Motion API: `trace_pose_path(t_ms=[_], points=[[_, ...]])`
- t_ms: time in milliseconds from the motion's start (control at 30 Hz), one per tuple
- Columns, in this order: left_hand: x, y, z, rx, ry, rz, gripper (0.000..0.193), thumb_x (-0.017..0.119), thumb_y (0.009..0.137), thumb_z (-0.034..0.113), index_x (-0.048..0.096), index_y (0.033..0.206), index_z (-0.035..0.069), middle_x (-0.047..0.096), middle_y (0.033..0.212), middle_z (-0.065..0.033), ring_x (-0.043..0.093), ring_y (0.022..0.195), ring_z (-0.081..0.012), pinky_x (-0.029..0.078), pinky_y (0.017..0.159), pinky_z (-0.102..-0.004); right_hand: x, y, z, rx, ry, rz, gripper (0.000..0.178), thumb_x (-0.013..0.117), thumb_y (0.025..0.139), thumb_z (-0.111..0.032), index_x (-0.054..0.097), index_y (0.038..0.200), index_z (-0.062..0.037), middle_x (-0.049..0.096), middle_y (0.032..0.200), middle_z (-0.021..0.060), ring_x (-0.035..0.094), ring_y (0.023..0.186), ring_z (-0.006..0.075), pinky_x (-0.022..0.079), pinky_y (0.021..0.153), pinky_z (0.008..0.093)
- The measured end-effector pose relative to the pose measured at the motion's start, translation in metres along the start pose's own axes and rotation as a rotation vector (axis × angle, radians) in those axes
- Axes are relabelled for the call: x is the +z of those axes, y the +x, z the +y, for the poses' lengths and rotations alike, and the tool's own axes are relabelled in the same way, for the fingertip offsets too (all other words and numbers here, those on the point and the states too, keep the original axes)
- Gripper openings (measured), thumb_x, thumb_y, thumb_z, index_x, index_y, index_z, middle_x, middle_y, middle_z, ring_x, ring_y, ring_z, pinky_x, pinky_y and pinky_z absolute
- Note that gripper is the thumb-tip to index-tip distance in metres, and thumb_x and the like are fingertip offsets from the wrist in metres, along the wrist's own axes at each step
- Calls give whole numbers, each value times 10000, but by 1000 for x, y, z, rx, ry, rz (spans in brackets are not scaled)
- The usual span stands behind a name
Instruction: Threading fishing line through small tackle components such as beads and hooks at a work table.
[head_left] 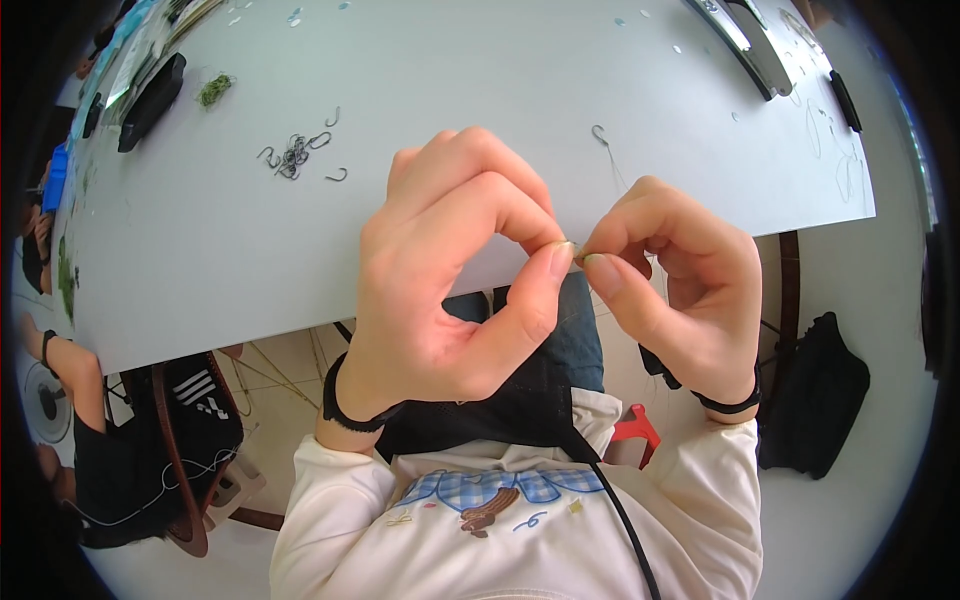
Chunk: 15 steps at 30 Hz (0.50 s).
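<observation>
My left hand [455, 265] and my right hand [685, 275] meet in front of the table's near edge, thumb and forefinger of each pinched together. Between the fingertips is a tiny dark and greenish bit, too small to make out. Just beyond my right hand a single fish hook [600, 132] lies on the table. From it a thin fishing line [617, 170] runs down and passes out of sight behind my right fingers. Farther left lies a small pile of dark fish hooks [292, 158], with a few loose ones around it.
On the white table [480, 70] are a green tangle [214, 90], a black case [153, 103], a large stapler-like metal tool [745, 45], loose line loops [848, 172] and small pale flakes. At left sits another person [75, 370] beside a chair. A black bag [818, 400] is at right.
</observation>
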<state>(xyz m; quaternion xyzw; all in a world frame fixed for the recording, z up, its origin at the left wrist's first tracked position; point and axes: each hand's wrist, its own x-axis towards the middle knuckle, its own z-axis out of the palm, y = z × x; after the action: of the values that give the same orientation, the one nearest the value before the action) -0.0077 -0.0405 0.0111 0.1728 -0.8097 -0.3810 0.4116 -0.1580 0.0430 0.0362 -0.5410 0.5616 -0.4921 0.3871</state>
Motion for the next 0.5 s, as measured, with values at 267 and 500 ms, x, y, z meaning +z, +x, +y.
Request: trace_pose_path(t_ms=[267, 500], points=[[1, -1, 0, -25, 13, -10, 25, 528, 656, 14, 503, 654, 15, 489, 734, -77, 438, 652, -149, 336, 604, -239, 0, 1, 2, -2, -51, -18, 71, 575, 661, 42, 532, 710, 13, 518, 693, 23, 412, 617, 88, 302, 555, 219], [1, 0, 0, -2, 5, -7, 35, 533, 666, 31, 504, 658, 13, 489, 735, -78, 438, 653, -147, 335, 605, -241, -3, -1, 1, 14, -1, -17, 64, 563, 681, 43, 552, 743, 35, 541, 715, 49, 445, 652, 108, 325, 592, 232]])
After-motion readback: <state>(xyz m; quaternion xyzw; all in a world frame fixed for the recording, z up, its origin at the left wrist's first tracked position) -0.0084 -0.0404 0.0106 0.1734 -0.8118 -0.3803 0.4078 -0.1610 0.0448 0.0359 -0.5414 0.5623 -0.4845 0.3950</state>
